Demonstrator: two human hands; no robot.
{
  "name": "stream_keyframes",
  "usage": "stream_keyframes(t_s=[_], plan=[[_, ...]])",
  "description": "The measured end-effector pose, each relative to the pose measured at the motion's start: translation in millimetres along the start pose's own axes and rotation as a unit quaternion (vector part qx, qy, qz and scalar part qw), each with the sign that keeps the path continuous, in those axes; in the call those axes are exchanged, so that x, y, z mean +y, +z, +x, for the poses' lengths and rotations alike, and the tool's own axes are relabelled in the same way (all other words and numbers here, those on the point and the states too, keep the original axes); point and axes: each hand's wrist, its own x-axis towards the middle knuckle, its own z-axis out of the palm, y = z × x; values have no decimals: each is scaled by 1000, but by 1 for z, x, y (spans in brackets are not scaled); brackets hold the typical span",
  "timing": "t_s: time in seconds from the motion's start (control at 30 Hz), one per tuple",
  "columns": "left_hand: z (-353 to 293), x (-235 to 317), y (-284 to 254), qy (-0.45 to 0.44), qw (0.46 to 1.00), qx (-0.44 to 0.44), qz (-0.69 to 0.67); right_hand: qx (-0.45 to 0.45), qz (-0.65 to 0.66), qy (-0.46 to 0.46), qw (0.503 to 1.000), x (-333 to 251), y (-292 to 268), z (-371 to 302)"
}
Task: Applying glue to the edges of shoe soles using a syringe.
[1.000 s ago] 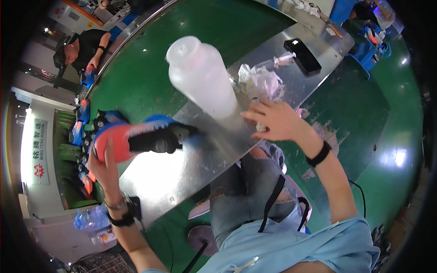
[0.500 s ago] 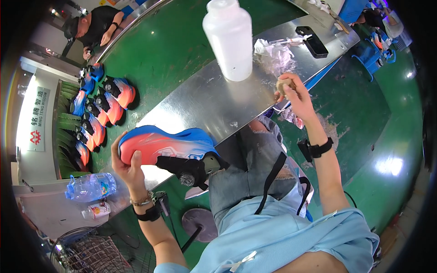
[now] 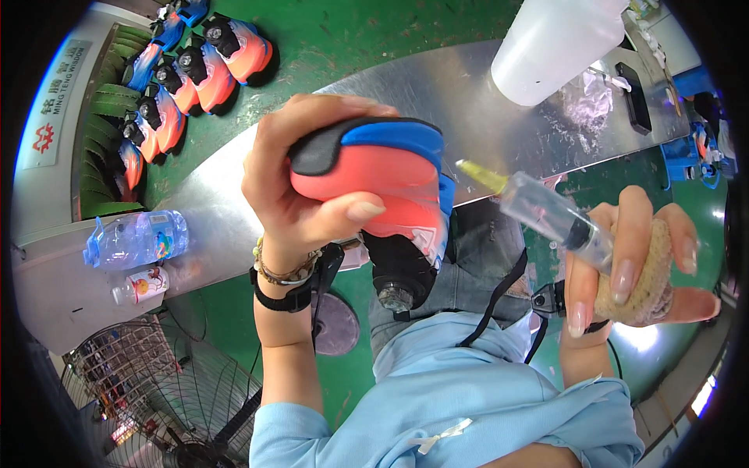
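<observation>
Hands: our left hand [image 3: 273,183] gripped the shoe [image 3: 374,175] in front of us; our right hand [image 3: 626,257] gripped a syringe [image 3: 550,210] and tan pad [image 3: 651,290] | Step: apparently readying syringe for shoe | Next: called, we judged, for steady aim

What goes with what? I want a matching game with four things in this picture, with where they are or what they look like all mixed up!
Things:
1. Shoe
2. Syringe
3. White bottle
4. Spongy lump

Places and looks:
A. Tan, held in the right hand
B. Standing on the metal table
C. Gripped by the left hand
D. See-through, with a yellowish tip

Right pairs: 1-C, 2-D, 3-B, 4-A.
</observation>
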Motion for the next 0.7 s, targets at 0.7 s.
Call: stream_keyframes(t_s=[0.7], plan=[[28, -14, 19, -26, 992, -72, 103, 58, -160, 276, 946, -48, -12, 17]])
